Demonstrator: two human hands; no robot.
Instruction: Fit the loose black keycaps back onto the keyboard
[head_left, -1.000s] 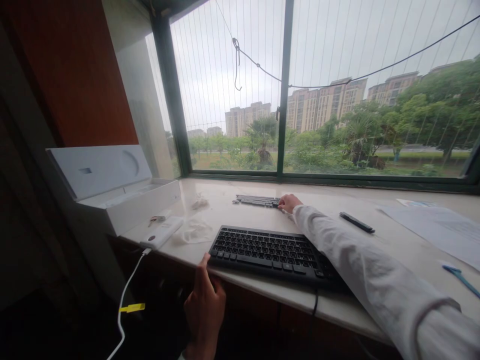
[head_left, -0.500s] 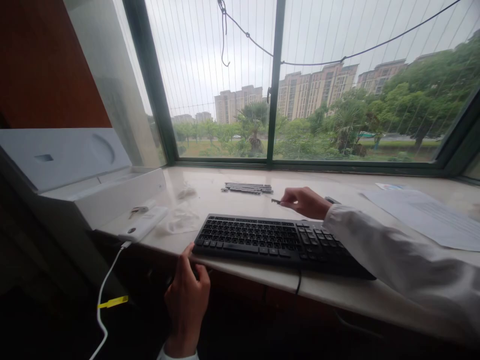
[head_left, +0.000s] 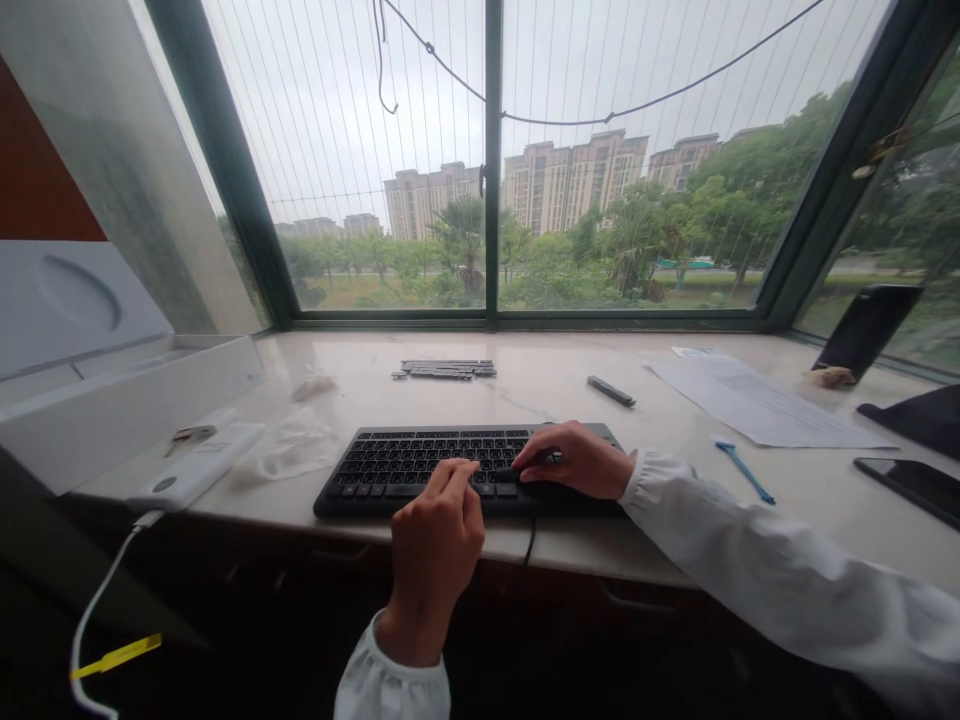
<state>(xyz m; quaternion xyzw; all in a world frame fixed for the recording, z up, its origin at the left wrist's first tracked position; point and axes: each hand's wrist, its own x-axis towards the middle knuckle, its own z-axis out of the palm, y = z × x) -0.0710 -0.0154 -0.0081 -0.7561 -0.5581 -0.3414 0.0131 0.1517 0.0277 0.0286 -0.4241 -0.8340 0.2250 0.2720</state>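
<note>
A black keyboard [head_left: 420,490] lies near the front edge of the white ledge, many of its keys bare of caps in the upper rows. My right hand [head_left: 574,460] is over the right part of the keyboard, thumb and fingers pinched at a small dark keycap [head_left: 505,476]. Beside it, my left hand [head_left: 439,520] reaches over the front edge, its fingers bent together and the tips close to the lower keys. Whatever those fingers may hold is hidden. Rows of grey keycaps [head_left: 446,370] are lined up behind the keyboard.
Left stand an open white box [head_left: 127,400], a white power strip [head_left: 199,465] with keys on it, and crumpled clear plastic [head_left: 292,445]. Right are a dark bar [head_left: 611,390], papers [head_left: 765,400], a blue tool [head_left: 745,472] and a phone [head_left: 915,490].
My right hand has come from behind the keyboard down onto its keys with the small dark piece. My left hand has shifted right from the keyboard's left corner. The view has turned right.
</note>
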